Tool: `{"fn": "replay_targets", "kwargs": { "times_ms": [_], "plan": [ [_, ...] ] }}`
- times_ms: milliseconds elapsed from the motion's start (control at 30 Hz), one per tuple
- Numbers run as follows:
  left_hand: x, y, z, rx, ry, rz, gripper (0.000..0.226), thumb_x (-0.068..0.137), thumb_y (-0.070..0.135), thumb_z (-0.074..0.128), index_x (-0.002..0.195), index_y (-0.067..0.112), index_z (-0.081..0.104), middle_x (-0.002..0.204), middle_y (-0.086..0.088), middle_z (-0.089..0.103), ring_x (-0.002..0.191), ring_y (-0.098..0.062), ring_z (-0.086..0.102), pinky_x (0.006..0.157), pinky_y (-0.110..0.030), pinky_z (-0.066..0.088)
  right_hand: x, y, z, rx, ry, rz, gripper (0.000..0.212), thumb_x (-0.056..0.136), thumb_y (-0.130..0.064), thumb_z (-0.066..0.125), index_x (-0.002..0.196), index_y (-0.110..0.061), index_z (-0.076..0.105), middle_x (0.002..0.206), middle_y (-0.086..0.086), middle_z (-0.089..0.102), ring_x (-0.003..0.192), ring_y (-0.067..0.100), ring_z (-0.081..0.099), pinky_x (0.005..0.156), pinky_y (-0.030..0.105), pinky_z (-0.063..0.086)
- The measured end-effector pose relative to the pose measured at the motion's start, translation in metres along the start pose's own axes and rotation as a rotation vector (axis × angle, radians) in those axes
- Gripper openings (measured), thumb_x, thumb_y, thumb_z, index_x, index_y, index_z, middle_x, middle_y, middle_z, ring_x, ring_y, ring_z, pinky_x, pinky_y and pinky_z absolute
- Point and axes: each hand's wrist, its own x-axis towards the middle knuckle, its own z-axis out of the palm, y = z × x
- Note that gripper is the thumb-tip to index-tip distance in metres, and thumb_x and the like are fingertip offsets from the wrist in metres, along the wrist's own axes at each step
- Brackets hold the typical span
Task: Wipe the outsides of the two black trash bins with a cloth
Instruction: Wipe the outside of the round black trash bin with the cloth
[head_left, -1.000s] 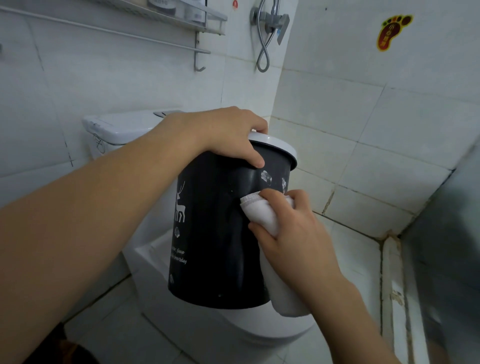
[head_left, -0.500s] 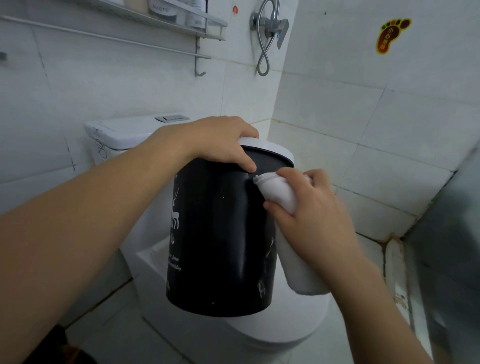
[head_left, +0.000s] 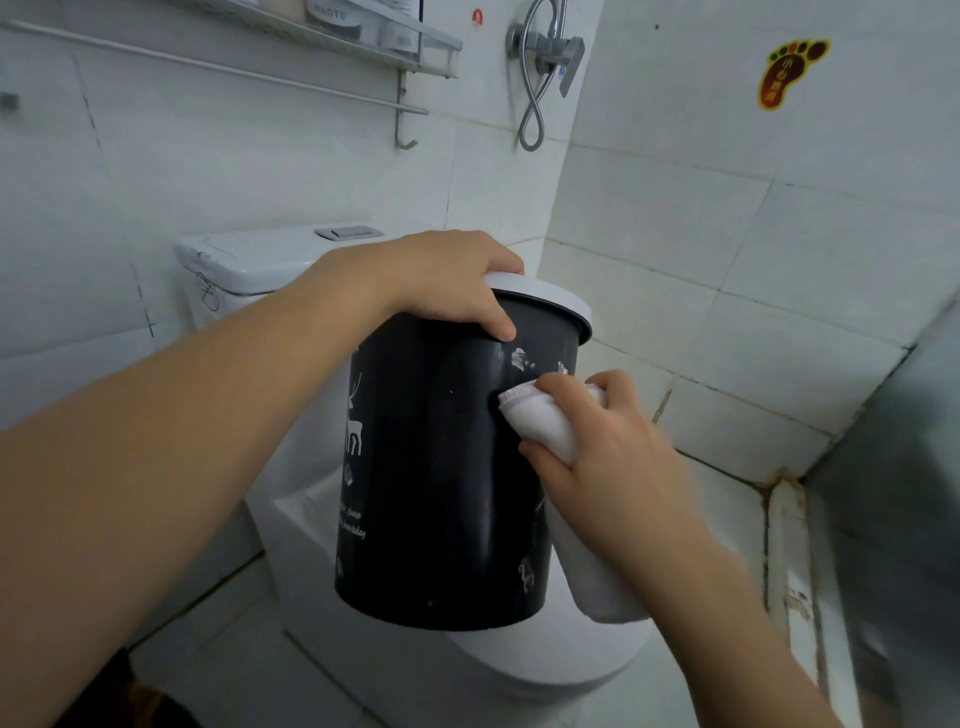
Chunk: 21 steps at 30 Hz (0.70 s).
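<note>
1. We see one black trash bin (head_left: 441, 483) held up in the air in front of the toilet (head_left: 415, 670), its base above the closed seat lid and its top tilted slightly away from us. It has a white rim ring (head_left: 550, 296) and white printing on the side: a deer figure (head_left: 354, 423), small shapes, and lines of script lower down.
2. Our left hand (head_left: 436, 283) grips the top of the bin, fingers curled over the white rim and the thumb pressed on the black wall just below it.
3. Our right hand (head_left: 608, 457) holds a white cloth (head_left: 540, 423) bunched between curled fingers and thumb, clamped on the fabric. The bunched end presses against the upper right side of the bin, just below the rim.
4. The rest of the cloth hangs down behind the right wrist, beside the bin's lower right edge.
5. Behind the bin stands the toilet's white tank (head_left: 244, 260) with a grey flush button (head_left: 349, 232) on its lid.
6. On the tiled wall above we see a metal shelf (head_left: 363, 41) with a towel rail (head_left: 218, 67) and a hook (head_left: 405, 140) below it.
7. To the right of the shelf a shower valve (head_left: 550, 47) is mounted, with a looped hose (head_left: 532, 109) hanging under it.
8. A foot-shaped sticker (head_left: 789, 73) sits high on the right wall.
9. The floor and walls are pale tile, with stained grout in the right corner (head_left: 774, 478).
</note>
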Motion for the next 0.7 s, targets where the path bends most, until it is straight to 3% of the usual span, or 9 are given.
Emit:
{"fn": "replay_targets", "kwargs": {
  "times_ms": [233,633,700],
  "plan": [
    [0.000,0.004,0.002,-0.007,0.002,0.016,0.033,0.079,0.039,0.074,0.107,0.026,0.065,0.109,0.006,0.066,0.105,-0.020,0.060,0.094,-0.043,0.047,0.028,-0.002,-0.007,0.037,0.098,0.007,0.039,0.087,-0.044,0.060,0.123,-0.043,0.045,0.117,-0.004,0.037,0.080,0.020,0.042,0.064,0.031,0.035],
    [0.003,0.000,0.001,-0.020,-0.012,0.036,0.023,0.083,0.033,0.071,0.103,0.025,0.064,0.105,0.007,0.065,0.099,-0.018,0.059,0.090,-0.038,0.047,0.004,-0.007,0.002,-0.011,0.053,-0.012,0.041,0.088,-0.045,0.058,0.126,-0.045,0.042,0.119,-0.005,0.037,0.091,0.024,0.052,0.061,0.031,0.036],
    [0.003,0.002,0.002,-0.035,-0.015,0.050,0.013,0.083,0.031,0.071,0.093,0.027,0.063,0.096,0.009,0.064,0.093,-0.016,0.059,0.081,-0.034,0.046,0.014,-0.008,-0.002,0.001,0.075,-0.006,0.041,0.088,-0.044,0.058,0.126,-0.044,0.043,0.120,-0.004,0.037,0.090,0.024,0.053,0.062,0.031,0.037]
  ]
}}
